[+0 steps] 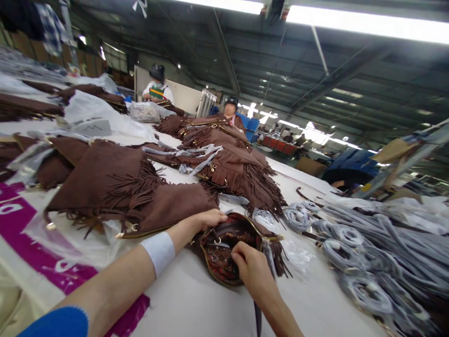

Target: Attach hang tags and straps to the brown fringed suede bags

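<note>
A brown fringed handbag (210, 267) lies in front of me with its zipped mouth wide apart, showing a patterned lining. On its far left rim, my left hand (210, 219) is closed over the edge. My right hand (247, 262) reaches into the mouth from the near right, fingers curled together against the lining; what they pinch, if anything, is hidden. A dark strap (257, 313) hangs from the bag toward me, and fringe (280, 262) spreads at its right side.
Brown fringed bags (101, 173) lie to the left, with a larger pile (231, 154) beyond. Coiled, wrapped straps (365, 290) cover the right side. A purple printed plastic sheet (24, 220) is at left. Two people (157, 89) are across the table.
</note>
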`<state>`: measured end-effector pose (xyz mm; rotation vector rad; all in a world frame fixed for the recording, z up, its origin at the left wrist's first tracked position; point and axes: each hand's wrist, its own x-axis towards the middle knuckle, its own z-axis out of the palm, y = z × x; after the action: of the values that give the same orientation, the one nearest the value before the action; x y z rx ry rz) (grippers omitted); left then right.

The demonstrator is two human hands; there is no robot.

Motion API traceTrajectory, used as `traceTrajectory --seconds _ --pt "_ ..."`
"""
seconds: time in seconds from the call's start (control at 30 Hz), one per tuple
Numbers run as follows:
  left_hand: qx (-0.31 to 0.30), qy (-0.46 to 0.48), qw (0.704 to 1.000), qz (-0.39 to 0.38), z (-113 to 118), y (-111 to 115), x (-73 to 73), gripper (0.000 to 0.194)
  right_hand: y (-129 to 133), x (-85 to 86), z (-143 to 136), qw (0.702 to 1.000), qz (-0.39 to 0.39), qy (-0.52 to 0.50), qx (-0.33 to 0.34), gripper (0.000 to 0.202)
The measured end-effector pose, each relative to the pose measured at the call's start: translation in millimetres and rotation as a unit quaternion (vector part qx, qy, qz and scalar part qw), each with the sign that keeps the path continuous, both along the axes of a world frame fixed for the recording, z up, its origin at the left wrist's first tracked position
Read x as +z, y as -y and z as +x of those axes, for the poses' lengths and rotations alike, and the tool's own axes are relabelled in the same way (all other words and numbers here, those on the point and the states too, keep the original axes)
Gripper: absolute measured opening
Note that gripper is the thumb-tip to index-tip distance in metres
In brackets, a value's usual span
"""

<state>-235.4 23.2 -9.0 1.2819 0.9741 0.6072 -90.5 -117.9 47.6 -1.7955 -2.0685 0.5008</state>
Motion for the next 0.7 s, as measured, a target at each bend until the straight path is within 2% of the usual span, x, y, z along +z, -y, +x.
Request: traceTrajectory --seconds 0.17,0.3,0.37,0.57,0.7 --pt "0.017 0.01 1.0 0.001 0.0 -5.8 -8.7 0.023 -6.8 4.6 -13.7 0.997 -0.023 -0.068 -0.013 0.019" --pt "0.027 0.009 1.0 0.008 -0.9 -5.5 -8.3 0.027 -13.5 3.5 -29.6 0.992 -0.028 -0.125 -0.001 0.011" --pt "0.033 0.007 0.999 0.013 -1.4 -3.3 -5.8 0.028 -15.4 0.4 -35.7 0.988 -0.021 -0.152 0.013 0.007" --pt "0.06 -0.02 0.997 0.039 1.6 10.1 5.6 0.024 -17.3 -11.6 -40.4 0.977 0.002 -0.21 0.031 0.018" --pt "0.086 -0.05 0.991 0.087 1.8 20.2 20.8 0.018 -19.9 -19.5 -38.6 0.97 0.013 -0.239 0.032 0.016"
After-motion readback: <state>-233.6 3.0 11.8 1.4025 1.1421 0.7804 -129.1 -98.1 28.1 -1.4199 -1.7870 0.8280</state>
